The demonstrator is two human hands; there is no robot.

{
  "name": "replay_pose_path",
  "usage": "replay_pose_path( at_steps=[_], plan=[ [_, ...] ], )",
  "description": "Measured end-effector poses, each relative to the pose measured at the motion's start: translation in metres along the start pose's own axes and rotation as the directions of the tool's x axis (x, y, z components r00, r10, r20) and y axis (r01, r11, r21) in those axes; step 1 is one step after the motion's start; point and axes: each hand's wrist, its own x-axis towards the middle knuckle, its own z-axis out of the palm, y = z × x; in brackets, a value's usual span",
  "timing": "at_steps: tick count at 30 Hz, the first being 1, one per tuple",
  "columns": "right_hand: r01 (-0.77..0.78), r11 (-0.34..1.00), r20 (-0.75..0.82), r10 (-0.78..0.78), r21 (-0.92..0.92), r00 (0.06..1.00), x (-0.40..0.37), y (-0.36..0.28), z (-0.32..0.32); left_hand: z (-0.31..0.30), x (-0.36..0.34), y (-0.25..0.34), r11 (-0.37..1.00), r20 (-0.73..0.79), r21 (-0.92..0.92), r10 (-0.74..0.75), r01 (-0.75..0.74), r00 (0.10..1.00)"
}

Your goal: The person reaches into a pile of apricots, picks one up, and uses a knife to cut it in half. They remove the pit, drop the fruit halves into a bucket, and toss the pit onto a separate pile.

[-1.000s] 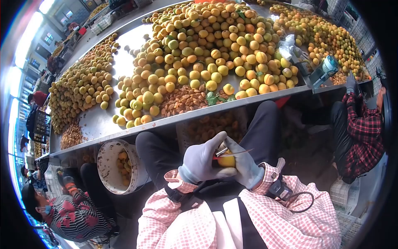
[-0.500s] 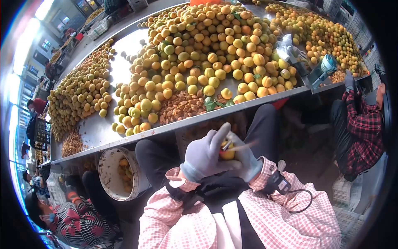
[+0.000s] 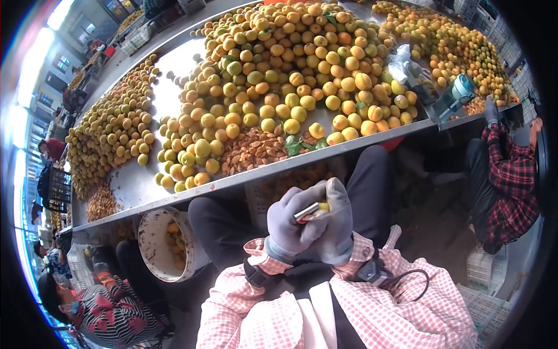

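Both hands wear grey gloves and meet over my lap, below the table's front edge. My left hand (image 3: 290,224) is closed around a small knife (image 3: 307,212) with a red handle. Its metal part shows between the two hands. My right hand (image 3: 340,224) is cupped around a yellow apricot (image 3: 324,206), of which only a sliver shows above the knife. The hands press together, so the blade and most of the fruit are hidden.
A long steel table (image 3: 139,174) carries heaps of apricots (image 3: 279,64) and a pile of brown pits (image 3: 253,150) near its front edge. A white bucket (image 3: 152,256) stands under it on the left. A person in red plaid (image 3: 511,180) sits to the right, and another person (image 3: 110,317) at the lower left.
The hands have closed together around the apricot. The blade that stuck out to the right is now hidden, and the raised left finger has curled down.
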Motion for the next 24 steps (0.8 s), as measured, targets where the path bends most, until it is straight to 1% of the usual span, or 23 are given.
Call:
replay_pose_path(
  at_steps=[1,3,4,5,6,7,8,9,10,11,12,13,14,15,16,17,18,19,20,21,22,23,24],
  plan=[
    [-0.002,1.0,-0.003,0.002,-0.001,1.0,0.0,0.002,0.008,0.007,-0.005,-0.002,1.0,0.0,-0.002,-0.002,0.002,1.0],
    [0.194,0.931,-0.249,-0.276,-0.309,0.928,0.002,0.011,0.022,0.022,-0.015,-0.01,0.862,-0.168,-0.446,-0.345,0.241,0.923],
    [0.247,0.871,-0.178,-0.348,-0.425,0.921,0.003,0.011,0.015,0.02,-0.017,-0.012,0.845,-0.129,-0.46,-0.367,0.272,0.921],
    [0.248,0.871,-0.175,-0.348,-0.425,0.921,0.003,0.008,0.011,0.015,-0.019,-0.015,0.846,-0.131,-0.459,-0.365,0.27,0.922],
    [0.122,0.768,-0.144,-0.27,-0.629,0.952,0.004,0.004,0.007,0.007,-0.014,-0.013,0.925,-0.079,-0.311,-0.255,0.219,0.964],
    [0.001,0.606,-0.137,-0.182,-0.795,0.974,0.005,-0.002,0.002,0.0,-0.012,-0.012,0.975,-0.005,-0.16,-0.155,0.152,0.988],
    [0.246,0.058,0.235,-0.149,-0.967,0.96,0.011,-0.016,-0.005,-0.007,-0.008,-0.016,0.998,0.048,0.051,-0.027,0.024,0.999],
    [0.247,0.056,0.236,-0.154,-0.967,0.96,0.005,-0.011,-0.006,-0.01,-0.002,-0.014,0.999,0.05,0.05,-0.021,0.019,0.998],
    [0.044,0.598,0.015,-0.054,-0.8,0.998,-0.005,-0.002,-0.01,-0.014,0.004,-0.009,0.987,0.121,0.148,0.046,-0.064,0.992],
    [-0.19,0.92,-0.12,0.158,-0.342,0.98,-0.011,0.004,-0.013,-0.017,0.007,-0.004,0.96,0.2,0.24,0.099,-0.147,0.975],
    [-0.19,0.921,-0.122,0.157,-0.341,0.98,-0.012,0.005,-0.014,-0.016,0.007,-0.001,0.927,0.249,0.322,0.111,-0.19,0.962],
    [0.039,0.655,-0.033,-0.097,-0.755,0.995,-0.011,0.005,-0.015,-0.012,0.006,-0.003,0.927,0.248,0.321,0.112,-0.191,0.962],
    [0.218,0.186,0.163,-0.274,-0.958,0.948,-0.012,0.005,-0.016,-0.006,0.004,-0.008,0.955,0.182,0.248,0.121,-0.165,0.976],
    [0.297,-0.346,0.409,-0.319,-0.89,0.855,-0.013,0.005,-0.017,-0.004,0.003,-0.008,0.975,0.114,0.171,0.124,-0.142,0.986],
    [0.154,0.044,0.131,-0.334,-0.987,0.933,-0.011,0.009,-0.012,-0.006,0.003,0.0,0.997,0.142,0.054,0.037,-0.045,0.989],
    [0.158,0.042,0.135,-0.336,-0.987,0.932,-0.01,0.01,-0.004,-0.002,0.002,0.0,0.997,0.14,0.055,0.042,-0.05,0.989],
    [0.17,0.554,-0.078,-0.396,-0.815,0.915,-0.013,0.009,0.007,0.004,0.001,-0.001,0.993,0.06,-0.105,-0.056,0.062,0.997],
    [0.198,0.896,-0.29,-0.327,-0.397,0.899,-0.016,0.008,0.018,0.011,0.0,0.002,0.95,-0.005,-0.269,-0.168,0.16,0.986],
    [0.247,0.881,-0.264,-0.37,-0.403,0.891,-0.011,0.005,0.026,0.016,-0.004,0.011,0.859,-0.041,-0.421,-0.341,0.293,0.939],
    [0.246,0.882,-0.261,-0.368,-0.401,0.893,-0.008,0.005,0.023,0.019,-0.006,0.012,0.86,-0.045,-0.419,-0.341,0.292,0.939],
    [0.368,0.655,-0.077,-0.547,-0.66,0.834,-0.006,0.005,0.016,0.02,-0.01,0.011,0.771,-0.021,-0.528,-0.431,0.356,0.902],
    [0.466,0.337,0.157,-0.648,-0.818,0.745,-0.001,0.005,0.013,0.021,-0.01,0.009,0.667,0.014,-0.626,-0.507,0.403,0.862],
    [0.544,0.466,0.091,-0.695,-0.698,0.713,0.006,0.01,0.02,0.021,-0.011,0.006,0.615,0.051,-0.655,-0.543,0.439,0.838]
  ],
)
